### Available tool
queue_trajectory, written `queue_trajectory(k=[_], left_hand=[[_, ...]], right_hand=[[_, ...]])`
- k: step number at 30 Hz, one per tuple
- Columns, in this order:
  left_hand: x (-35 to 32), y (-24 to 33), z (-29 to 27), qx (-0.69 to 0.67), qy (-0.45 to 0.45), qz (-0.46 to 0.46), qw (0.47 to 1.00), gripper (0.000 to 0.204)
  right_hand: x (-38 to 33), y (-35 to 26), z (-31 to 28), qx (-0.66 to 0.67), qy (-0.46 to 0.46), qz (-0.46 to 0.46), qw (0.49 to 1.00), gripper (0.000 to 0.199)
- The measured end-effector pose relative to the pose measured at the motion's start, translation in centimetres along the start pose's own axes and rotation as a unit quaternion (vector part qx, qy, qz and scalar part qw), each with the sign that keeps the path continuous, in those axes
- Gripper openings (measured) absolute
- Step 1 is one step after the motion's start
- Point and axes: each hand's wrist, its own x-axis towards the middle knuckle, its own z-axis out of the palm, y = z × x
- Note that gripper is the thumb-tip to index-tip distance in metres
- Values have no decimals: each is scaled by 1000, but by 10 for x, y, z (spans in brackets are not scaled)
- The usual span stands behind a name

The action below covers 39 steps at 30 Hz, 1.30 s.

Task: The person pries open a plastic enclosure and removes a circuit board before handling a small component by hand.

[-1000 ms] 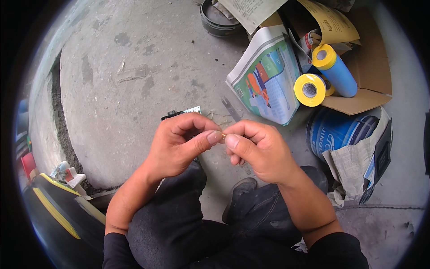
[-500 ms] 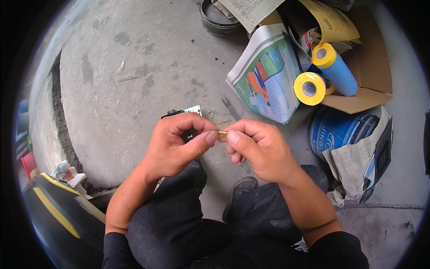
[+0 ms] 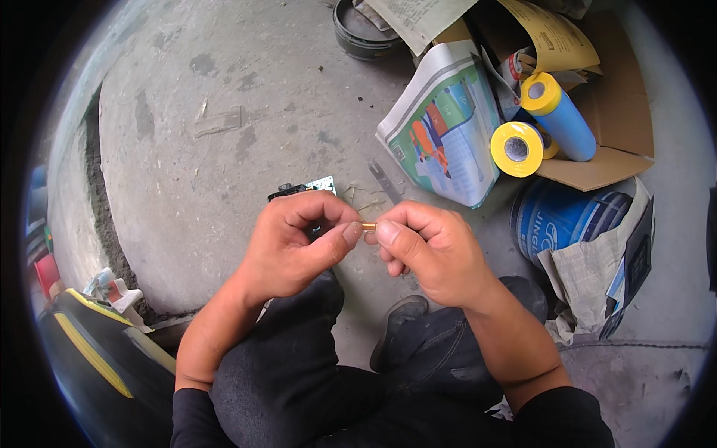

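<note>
A small gold-coloured metal cylinder (image 3: pixel 369 226) bridges the gap between my two hands above my knees. My left hand (image 3: pixel 299 240) pinches one end between thumb and forefinger. With thumb and bent forefinger, my right hand (image 3: pixel 426 246) grips the other end; its remaining fingers curl beneath. The exact kind of the piece is too small to make out. Behind my left hand, partly hidden by it, a black device (image 3: pixel 287 190) and a pale green circuit board (image 3: pixel 323 184) show. A flat grey metal strip (image 3: pixel 385 181) lies on the floor just beyond my right hand.
At the right, an open cardboard box (image 3: pixel 616 97) holds papers and a blue roll with a yellow end (image 3: pixel 560 119). Another yellow-ended roll (image 3: pixel 516 149), a printed sheet (image 3: pixel 441 127) and a blue bucket (image 3: pixel 556 220) are nearby. A black-and-yellow bag (image 3: pixel 97 358) sits at lower left.
Both hands stay nearly in place, still pinching the gold piece. The fingers of my right hand have shifted slightly.
</note>
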Motion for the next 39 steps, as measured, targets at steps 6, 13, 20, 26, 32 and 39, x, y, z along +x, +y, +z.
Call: queue_trajectory(k=[6,13,20,26,32,39], left_hand=[[2,-5,-3,113,14,109,988,6],[4,0,-4,249,38,241,937,12],[6,5,-4,305,42,335,890,20],[6,7,-3,289,37,329,898,22],[8,7,2,272,51,334,901,24],[3,1,1,131,1,236,963,13]], right_hand=[[0,2,4,-57,38,-42,997,17],[2,6,9,-189,76,-192,960,9],[2,9,9,-258,116,-265,922,13],[2,10,8,-298,131,-313,892,17],[5,10,9,-318,145,-360,865,19],[4,9,14,-289,167,-333,882,17]])
